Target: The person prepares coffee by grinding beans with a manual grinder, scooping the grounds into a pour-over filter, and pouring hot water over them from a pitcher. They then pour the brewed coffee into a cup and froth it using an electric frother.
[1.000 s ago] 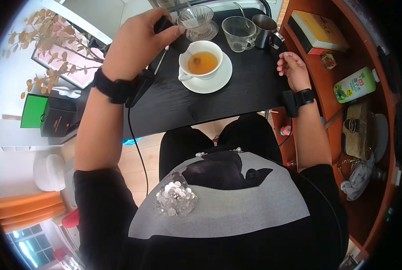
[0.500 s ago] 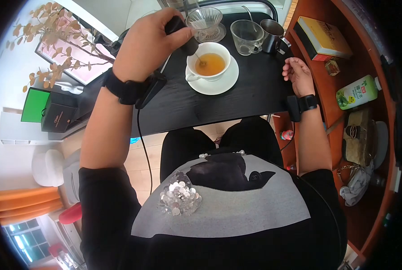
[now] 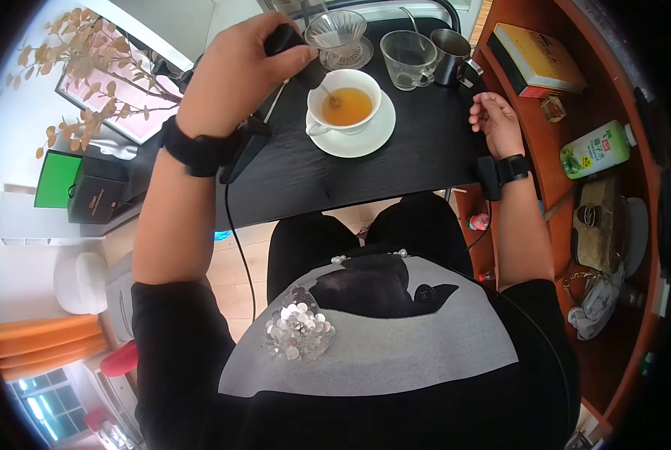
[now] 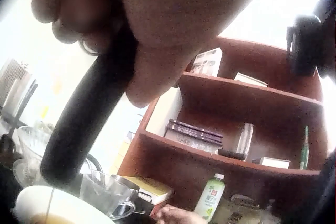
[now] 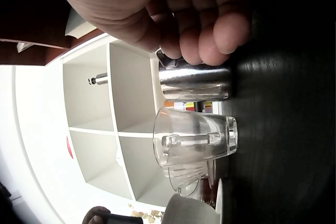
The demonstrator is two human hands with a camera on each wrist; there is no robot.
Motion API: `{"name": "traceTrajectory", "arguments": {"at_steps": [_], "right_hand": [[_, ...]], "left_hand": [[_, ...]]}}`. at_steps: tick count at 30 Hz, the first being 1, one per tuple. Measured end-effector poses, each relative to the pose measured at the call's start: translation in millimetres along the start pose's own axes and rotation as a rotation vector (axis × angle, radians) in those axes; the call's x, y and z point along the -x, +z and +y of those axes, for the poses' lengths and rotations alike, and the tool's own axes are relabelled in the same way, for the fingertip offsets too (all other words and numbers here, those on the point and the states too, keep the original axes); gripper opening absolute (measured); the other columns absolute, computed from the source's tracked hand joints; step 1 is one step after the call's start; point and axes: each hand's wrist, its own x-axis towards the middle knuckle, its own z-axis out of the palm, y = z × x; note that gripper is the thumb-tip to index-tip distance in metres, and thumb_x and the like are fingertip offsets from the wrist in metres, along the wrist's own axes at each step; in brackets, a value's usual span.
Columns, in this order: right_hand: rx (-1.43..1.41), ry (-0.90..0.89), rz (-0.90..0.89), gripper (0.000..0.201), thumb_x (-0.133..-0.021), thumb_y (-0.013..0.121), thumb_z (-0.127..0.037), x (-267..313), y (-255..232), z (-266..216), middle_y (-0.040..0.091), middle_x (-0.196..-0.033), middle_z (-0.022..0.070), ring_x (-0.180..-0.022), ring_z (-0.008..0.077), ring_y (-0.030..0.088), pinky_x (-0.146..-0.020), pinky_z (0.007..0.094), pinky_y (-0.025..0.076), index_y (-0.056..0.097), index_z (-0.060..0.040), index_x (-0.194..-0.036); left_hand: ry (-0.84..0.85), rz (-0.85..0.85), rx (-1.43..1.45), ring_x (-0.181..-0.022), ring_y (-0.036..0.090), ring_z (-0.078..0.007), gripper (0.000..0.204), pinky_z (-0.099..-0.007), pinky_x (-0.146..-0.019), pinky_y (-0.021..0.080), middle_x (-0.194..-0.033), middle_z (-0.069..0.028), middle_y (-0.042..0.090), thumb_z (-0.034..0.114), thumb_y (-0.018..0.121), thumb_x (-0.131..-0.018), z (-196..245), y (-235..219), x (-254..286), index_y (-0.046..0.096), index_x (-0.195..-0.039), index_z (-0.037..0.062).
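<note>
My left hand (image 3: 234,71) grips the black handle (image 4: 86,113) of a slim handheld milk frother, tilted over a white teacup (image 3: 354,127). Its thin metal shaft runs down from the handle into the amber liquid (image 3: 354,109), and the whisk end shows blurred near the cup's left side. Beneath the cup lies a white saucer (image 3: 373,139). On the right side of the black table, my right hand (image 3: 498,124) rests with loosely curled fingers and nothing in them. In the right wrist view its fingertips (image 5: 231,32) hang near a metal pitcher (image 5: 194,83).
Behind the teacup stand a ribbed glass dripper (image 3: 335,30) and a clear glass cup (image 3: 407,52). A long-handled spoon (image 3: 275,103) lies left of the cup. A wooden shelf with a yellow box (image 3: 542,56) and a green-white bottle (image 3: 598,150) borders the table's right side.
My left hand has shifted slightly right and tipped the frother, so more of its handle shows below my thumb. The whisk stays in the liquid. My right hand has stayed put.
</note>
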Motion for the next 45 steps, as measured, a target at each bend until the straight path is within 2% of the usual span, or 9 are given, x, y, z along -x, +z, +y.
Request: {"name": "traceTrajectory", "arguments": {"at_steps": [9,18,23,27,29,34,39,43,45], "right_hand": [[0.006,-0.001,0.006,0.018,-0.091,0.049,-0.019,0,-2,2,0.058,-0.074,0.0037,-0.062,0.0115,0.054,-0.054,0.0234,0.044,0.057,-0.0033,-0.092],[0.011,0.003,0.017,0.017,-0.090,0.049,-0.018,0,1,0,0.058,-0.074,0.0039,-0.062,0.0116,0.054,-0.055,0.0233,0.044,0.057,-0.0035,-0.090],[0.026,-0.006,0.018,0.017,-0.090,0.050,-0.019,1,1,1,0.058,-0.073,0.0036,-0.062,0.0114,0.054,-0.054,0.0231,0.044,0.057,-0.0034,-0.090],[0.019,-0.012,0.009,0.017,-0.090,0.051,-0.019,1,2,0,0.058,-0.072,0.0032,-0.061,0.0111,0.054,-0.054,0.0228,0.044,0.057,-0.0035,-0.089],[0.015,-0.008,0.010,0.017,-0.090,0.051,-0.020,1,3,-1,0.058,-0.072,0.0032,-0.061,0.0110,0.054,-0.053,0.0227,0.044,0.057,-0.0036,-0.089],[0.016,0.000,0.016,0.017,-0.090,0.051,-0.020,2,3,0,0.058,-0.072,0.0029,-0.061,0.0109,0.054,-0.053,0.0228,0.044,0.057,-0.0041,-0.089],[0.030,-0.010,0.009,0.017,-0.090,0.051,-0.020,1,2,1,0.058,-0.072,0.0031,-0.060,0.0108,0.054,-0.053,0.0225,0.044,0.057,-0.0041,-0.088],[0.037,-0.006,0.012,0.017,-0.090,0.051,-0.020,2,4,0,0.058,-0.071,0.0033,-0.059,0.0108,0.054,-0.052,0.0222,0.044,0.057,-0.0039,-0.088],[0.041,-0.006,0.011,0.017,-0.090,0.051,-0.020,1,4,0,0.058,-0.071,0.0033,-0.059,0.0108,0.054,-0.052,0.0222,0.044,0.057,-0.0038,-0.088]], "left_hand": [[0.035,-0.032,0.115,-0.074,0.055,-0.0078,0.020,-0.0213,-0.067,0.044,-0.079,-0.0034,0.061,0.013,0.063,-0.081,-1,11,2,0.058,-0.096,0.0001],[0.071,0.106,-0.127,-0.074,0.055,-0.0070,0.018,-0.0210,-0.067,0.044,-0.078,-0.0030,0.060,0.013,0.062,-0.082,0,13,0,0.058,-0.094,-0.0001],[0.139,0.009,0.133,-0.068,0.052,-0.0056,0.021,-0.0197,-0.062,0.043,-0.074,-0.0013,0.058,0.015,0.063,-0.081,1,14,4,0.057,-0.095,0.0006],[0.055,-0.023,0.055,-0.066,0.050,-0.0049,0.022,-0.0192,-0.059,0.042,-0.074,-0.0003,0.056,0.015,0.063,-0.080,4,-4,14,0.056,-0.095,0.0011],[0.001,0.030,0.101,-0.062,0.055,-0.0135,0.022,-0.0257,-0.059,0.045,-0.071,-0.0099,0.059,0.016,0.064,-0.077,5,-9,19,0.058,-0.092,0.0010],[0.094,0.110,0.147,-0.062,0.054,-0.0114,0.020,-0.0244,-0.057,0.044,-0.070,-0.0070,0.059,0.015,0.063,-0.079,3,-17,22,0.057,-0.092,0.0004],[-0.092,0.202,0.135,-0.062,0.050,-0.0061,0.020,-0.0204,-0.055,0.040,-0.070,-0.0029,0.056,0.016,0.062,-0.082,0,-24,33,0.055,-0.094,0.0012],[-0.077,0.285,0.215,-0.061,0.046,-0.0048,0.021,-0.0192,-0.053,0.037,-0.069,0.0001,0.053,0.017,0.061,-0.083,-29,-19,46,0.055,-0.095,0.0018],[-0.246,0.298,0.273,-0.059,0.043,-0.0042,0.021,-0.0190,-0.051,0.035,-0.068,0.0021,0.050,0.019,0.061,-0.083,-38,-18,58,0.054,-0.094,0.0021]]}}
